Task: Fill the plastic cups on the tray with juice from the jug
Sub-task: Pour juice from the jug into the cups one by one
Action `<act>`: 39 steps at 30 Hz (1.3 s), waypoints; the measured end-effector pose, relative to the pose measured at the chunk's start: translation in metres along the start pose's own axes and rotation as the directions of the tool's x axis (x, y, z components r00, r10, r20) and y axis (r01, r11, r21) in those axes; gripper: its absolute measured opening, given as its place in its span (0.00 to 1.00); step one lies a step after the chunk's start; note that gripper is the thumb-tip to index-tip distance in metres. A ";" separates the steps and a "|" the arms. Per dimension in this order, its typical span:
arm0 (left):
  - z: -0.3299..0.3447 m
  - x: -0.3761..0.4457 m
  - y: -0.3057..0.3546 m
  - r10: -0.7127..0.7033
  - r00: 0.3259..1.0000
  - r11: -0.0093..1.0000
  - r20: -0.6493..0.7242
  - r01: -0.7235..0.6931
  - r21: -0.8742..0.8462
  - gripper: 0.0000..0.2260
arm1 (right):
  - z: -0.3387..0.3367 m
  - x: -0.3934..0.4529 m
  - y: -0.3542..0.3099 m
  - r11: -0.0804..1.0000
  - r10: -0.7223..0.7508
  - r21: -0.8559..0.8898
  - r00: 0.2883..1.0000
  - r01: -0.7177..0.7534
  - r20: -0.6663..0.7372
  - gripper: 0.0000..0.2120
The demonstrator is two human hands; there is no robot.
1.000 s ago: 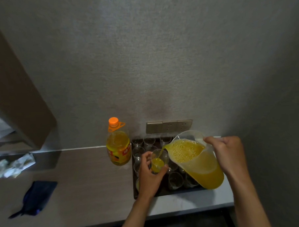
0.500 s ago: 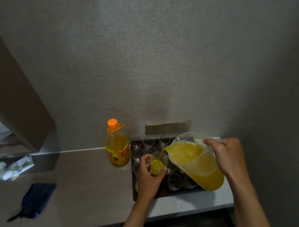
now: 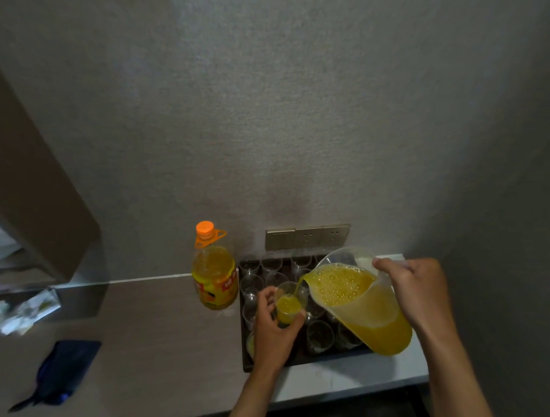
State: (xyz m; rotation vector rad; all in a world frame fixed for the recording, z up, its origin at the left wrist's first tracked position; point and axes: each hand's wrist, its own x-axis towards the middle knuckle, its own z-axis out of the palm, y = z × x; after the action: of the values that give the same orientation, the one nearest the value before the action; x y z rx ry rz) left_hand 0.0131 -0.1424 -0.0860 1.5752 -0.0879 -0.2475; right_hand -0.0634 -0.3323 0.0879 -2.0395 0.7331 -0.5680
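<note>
— Two hands are working over the tray (image 3: pixel 246 365), and we are watching both of them grasp something. Our left hand (image 3: pixel 274 331) is curling its fingers and thumb around one clear plastic cup (image 3: pixel 289 304), holding it up above the other cups.

— And the right hand (image 3: pixel 420 291)?

— It is gripping the jug (image 3: pixel 366 308) at its far side, tipping it toward the left hand so the spout is reaching the rim of the held cup. A thin stream of juice (image 3: pixel 299 286) is running from spout to cup.

— How is the jug looking to us?

— Translucent plastic, wide-mouthed, holding plenty of bright orange-yellow juice with a foamy, bubbly surface near the lip. The held cup is showing juice in its lower part, roughly halfway up.

— What are we seeing around the hands?

— Beyond and between the hands, empty clear cups (image 3: pixel 271 265) are standing in rows on the dark tray. Just under the left wrist, one cup (image 3: pixel 250 346) is showing something pale yellow inside, though we cannot tell how full it is. Left of the left hand, just beside the tray, a juice bottle (image 3: pixel 214 274) with an orange cap is standing upright. Farther left, a dark blue pouch (image 3: pixel 61 370) is lying on the counter (image 3: pixel 154 355).
</note>
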 end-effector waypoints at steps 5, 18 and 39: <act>0.001 0.000 0.000 -0.005 1.000 1.000 0.002 0.005 0.005 0.30 | 0.001 0.000 0.001 1.000 0.002 -0.026 1.000 -0.002 0.005 0.28; 0.000 -0.002 0.000 0.012 1.000 1.000 -0.008 -0.012 -0.004 0.30 | -0.002 -0.001 0.001 0.998 -0.030 -0.049 0.999 0.029 -0.012 0.25; -0.001 -0.002 -0.002 0.022 1.000 1.000 -0.012 -0.022 0.017 0.29 | -0.001 -0.005 -0.006 0.998 0.021 -0.055 1.000 -0.019 0.021 0.29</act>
State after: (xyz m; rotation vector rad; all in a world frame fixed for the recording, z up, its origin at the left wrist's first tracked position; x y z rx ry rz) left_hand 0.0112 -0.1405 -0.0878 1.5914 -0.0978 -0.2205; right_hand -0.0660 -0.3267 0.0925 -2.0832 0.7626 -0.5185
